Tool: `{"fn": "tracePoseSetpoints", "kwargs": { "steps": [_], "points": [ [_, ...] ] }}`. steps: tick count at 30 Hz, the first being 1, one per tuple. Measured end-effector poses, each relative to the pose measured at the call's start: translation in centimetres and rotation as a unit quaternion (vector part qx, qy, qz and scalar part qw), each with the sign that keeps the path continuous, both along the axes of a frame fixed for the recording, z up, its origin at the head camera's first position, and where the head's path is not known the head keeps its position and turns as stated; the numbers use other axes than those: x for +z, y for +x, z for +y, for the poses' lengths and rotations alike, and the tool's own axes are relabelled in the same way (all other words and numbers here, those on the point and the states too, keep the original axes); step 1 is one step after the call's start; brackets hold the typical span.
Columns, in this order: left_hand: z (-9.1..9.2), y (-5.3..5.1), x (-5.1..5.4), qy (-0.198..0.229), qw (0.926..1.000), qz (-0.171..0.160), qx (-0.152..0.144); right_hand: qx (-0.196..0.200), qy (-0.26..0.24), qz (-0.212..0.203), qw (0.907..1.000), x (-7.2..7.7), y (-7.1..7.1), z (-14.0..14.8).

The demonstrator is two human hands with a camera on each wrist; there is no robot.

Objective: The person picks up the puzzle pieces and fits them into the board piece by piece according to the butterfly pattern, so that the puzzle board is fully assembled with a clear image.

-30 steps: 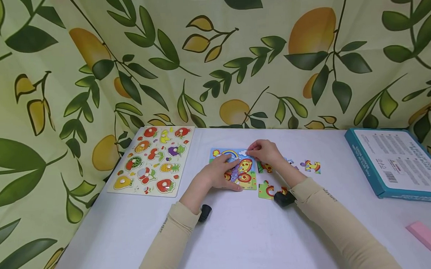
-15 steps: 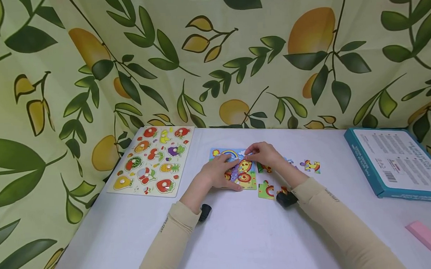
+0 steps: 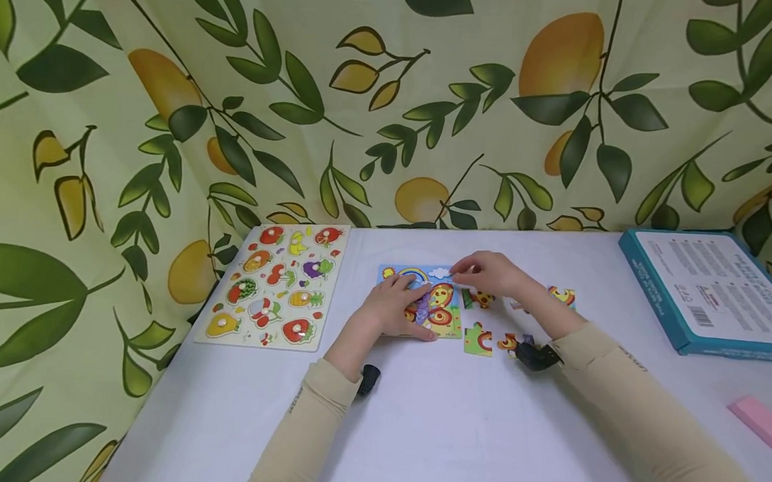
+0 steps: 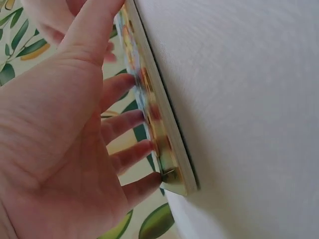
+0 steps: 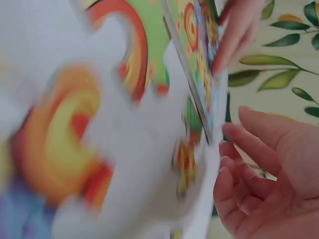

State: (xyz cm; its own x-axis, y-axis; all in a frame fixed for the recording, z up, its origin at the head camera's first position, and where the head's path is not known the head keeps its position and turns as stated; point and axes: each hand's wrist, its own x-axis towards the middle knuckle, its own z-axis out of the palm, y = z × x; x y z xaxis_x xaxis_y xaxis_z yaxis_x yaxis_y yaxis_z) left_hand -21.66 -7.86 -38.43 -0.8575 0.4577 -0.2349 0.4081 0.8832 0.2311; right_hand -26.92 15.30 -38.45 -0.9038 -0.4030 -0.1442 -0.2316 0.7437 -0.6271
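Note:
A butterfly picture puzzle (image 3: 451, 322) with a rainbow and clouds lies on the white table. My left hand (image 3: 391, 308) rests on its left part with fingers spread; in the left wrist view the fingertips touch the picture face of the puzzle (image 4: 162, 134). By the upper right corner, my right hand (image 3: 489, 274) hovers with loosely bent fingers. In the right wrist view, nothing shows between the thumb and fingers of the right hand (image 5: 264, 174). Loose jigsaw pieces lie to the right, including a green one with a red arc (image 3: 477, 340); the right arm partly hides others.
At the left lies a fruit peg board (image 3: 279, 287). A teal-edged box (image 3: 713, 286) stands at the right, with a pink block (image 3: 765, 426) in front of it. Black wrist cameras (image 3: 535, 356) sit under the sleeves. A leaf-patterned curtain (image 3: 381, 113) hangs behind the table.
My right hand has moved rightward off the puzzle's top right area, uncovering the cloud there; its fingers have loosened. The left hand stays in place on the puzzle.

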Motion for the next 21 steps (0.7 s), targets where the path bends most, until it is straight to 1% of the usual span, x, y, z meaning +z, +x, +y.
{"fn": "tracePoseSetpoints", "kwargs": {
  "steps": [4, 7, 9, 12, 14, 15, 17, 19, 21],
  "points": [
    [-0.1, 0.0, -0.2, 0.013, 0.9999, 0.007, -0.002, 0.004, 0.029, 0.005, 0.9996, 0.5, 1.1, 2.3],
    [-0.2, 0.1, -0.4, 0.033, 0.9994, 0.013, 0.002, 0.015, 0.043, 0.009, 0.9989, 0.3, 1.9, 3.3],
    [-0.4, 0.3, -0.5, 0.052, 0.9986, 0.013, 0.007, 0.017, 0.043, 0.018, 0.9988, 0.0, 2.3, 3.6],
    [-0.7, 0.8, -0.5, 0.093, 0.9953, -0.002, 0.029, 0.006, 0.032, 0.029, 0.9991, -0.5, 2.7, 3.8],
    [-1.1, 1.5, -0.5, 0.106, 0.9927, -0.017, 0.056, -0.006, 0.022, 0.036, 0.9991, -0.7, 2.9, 3.8],
    [-1.4, 1.8, -0.4, 0.108, 0.9913, -0.022, 0.071, -0.011, 0.012, 0.039, 0.9991, -0.8, 3.0, 3.8],
    [-2.1, 2.6, -0.3, 0.098, 0.9899, -0.033, 0.097, -0.026, -0.010, 0.044, 0.9986, -0.7, 3.1, 3.6],
    [-2.7, 3.4, -0.2, 0.072, 0.9909, -0.041, 0.106, -0.043, -0.041, 0.043, 0.9973, -0.5, 3.1, 3.3],
    [-3.2, 3.9, -0.2, 0.060, 0.9916, -0.049, 0.103, -0.066, -0.076, 0.026, 0.9946, -0.3, 2.9, 2.7]
  ]
}}
